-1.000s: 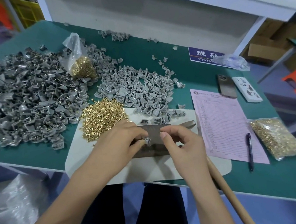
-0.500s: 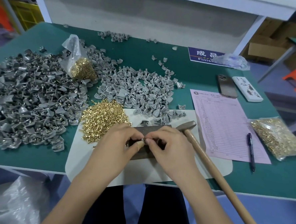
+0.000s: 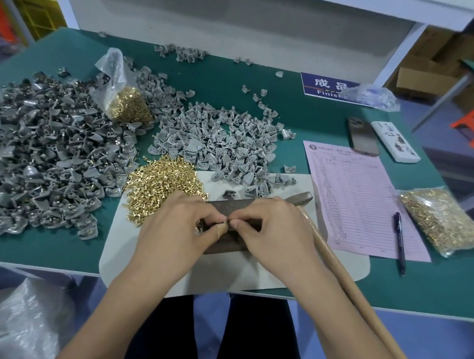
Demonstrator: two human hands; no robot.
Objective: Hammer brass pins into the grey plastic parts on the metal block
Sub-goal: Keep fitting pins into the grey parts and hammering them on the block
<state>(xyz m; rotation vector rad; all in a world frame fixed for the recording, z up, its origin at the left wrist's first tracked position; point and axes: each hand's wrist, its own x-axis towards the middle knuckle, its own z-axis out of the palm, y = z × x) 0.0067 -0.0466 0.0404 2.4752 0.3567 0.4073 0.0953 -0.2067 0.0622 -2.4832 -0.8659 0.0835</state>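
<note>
The dark metal block (image 3: pixel 233 204) lies on a white mat (image 3: pixel 263 272) at the table's near edge, mostly covered by my hands. My left hand (image 3: pixel 178 234) pinches a small grey plastic part on the block; the part is almost hidden by my fingers. My right hand (image 3: pixel 275 232) meets it fingertip to fingertip and pinches a brass pin (image 3: pixel 226 223) at the part. The hammer (image 3: pixel 301 198) lies untouched just right of the block, its wooden handle (image 3: pixel 347 283) running toward me under my right forearm.
Loose brass pins (image 3: pixel 161 186) are heaped left of the block. Light grey parts (image 3: pixel 222 144) pile behind it, darker grey parts (image 3: pixel 35 164) at far left with a pin bag (image 3: pixel 125 103). On the right lie a pink form (image 3: pixel 362 199), pen (image 3: pixel 399 238), phone (image 3: pixel 362 137) and another pin bag (image 3: pixel 443 222).
My right hand has slid left across the block until its fingertips meet my left hand's, uncovering the hammer head. The left hand stays in place on the block.
</note>
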